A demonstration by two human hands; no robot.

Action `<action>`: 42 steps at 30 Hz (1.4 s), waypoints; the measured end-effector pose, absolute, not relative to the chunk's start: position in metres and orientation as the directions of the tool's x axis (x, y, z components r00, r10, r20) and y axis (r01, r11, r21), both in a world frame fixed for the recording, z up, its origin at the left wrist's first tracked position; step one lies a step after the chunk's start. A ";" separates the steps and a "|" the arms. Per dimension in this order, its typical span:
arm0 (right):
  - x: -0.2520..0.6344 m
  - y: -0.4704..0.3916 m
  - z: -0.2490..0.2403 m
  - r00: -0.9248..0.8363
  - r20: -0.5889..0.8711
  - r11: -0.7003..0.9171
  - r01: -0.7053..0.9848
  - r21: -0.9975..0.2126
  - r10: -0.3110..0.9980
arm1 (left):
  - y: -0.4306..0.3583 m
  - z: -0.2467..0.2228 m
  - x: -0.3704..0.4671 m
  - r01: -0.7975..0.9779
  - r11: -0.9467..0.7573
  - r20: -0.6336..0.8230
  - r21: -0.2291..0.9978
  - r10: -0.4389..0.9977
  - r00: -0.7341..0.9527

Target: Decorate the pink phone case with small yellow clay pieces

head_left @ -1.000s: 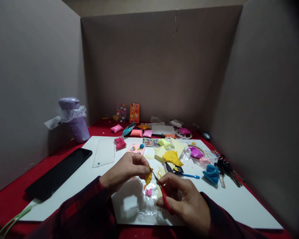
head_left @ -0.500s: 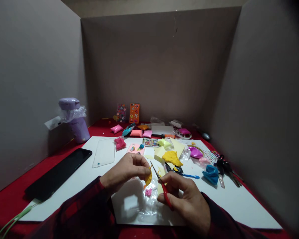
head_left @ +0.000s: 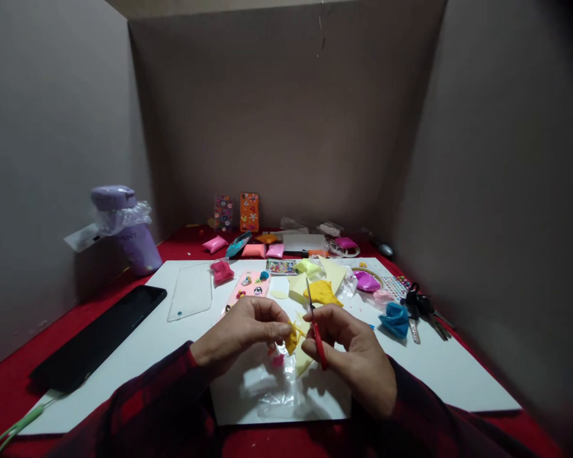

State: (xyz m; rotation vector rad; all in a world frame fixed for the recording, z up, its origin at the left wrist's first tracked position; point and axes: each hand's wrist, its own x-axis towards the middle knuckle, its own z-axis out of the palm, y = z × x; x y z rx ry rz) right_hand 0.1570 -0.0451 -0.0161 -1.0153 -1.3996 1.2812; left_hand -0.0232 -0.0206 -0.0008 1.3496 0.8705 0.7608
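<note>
While my left hand (head_left: 242,327) pinches a flat yellow clay-like piece (head_left: 292,342), my right hand (head_left: 358,356) curls around red-handled metal scissors (head_left: 319,346). They point upward.

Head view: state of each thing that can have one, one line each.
Left hand: closed on small yellow piece
Right hand: closed on scissors
Scissors: blades pointing away; open or shut unclear
Black phone: flat, screen dark
Purple bottle: standing, lid on
Clear case: flat, nearly bare
Pink case: flat, decorated, partly hidden
Orange case: upright, decorated
Blue packet: crumpled
</note>
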 end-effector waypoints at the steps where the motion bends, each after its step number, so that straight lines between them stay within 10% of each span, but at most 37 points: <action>1: 0.157 -0.044 -0.016 -0.188 0.120 0.116 -0.034 -0.993 0.975 | -0.020 -0.003 -0.022 0.033 0.098 -0.102 0.995 0.861 0.498; 42: 0.162 -0.039 -0.021 -0.001 0.179 0.173 -0.240 -0.955 0.984 | -0.030 -0.008 0.005 0.119 0.170 -0.204 0.978 0.896 0.394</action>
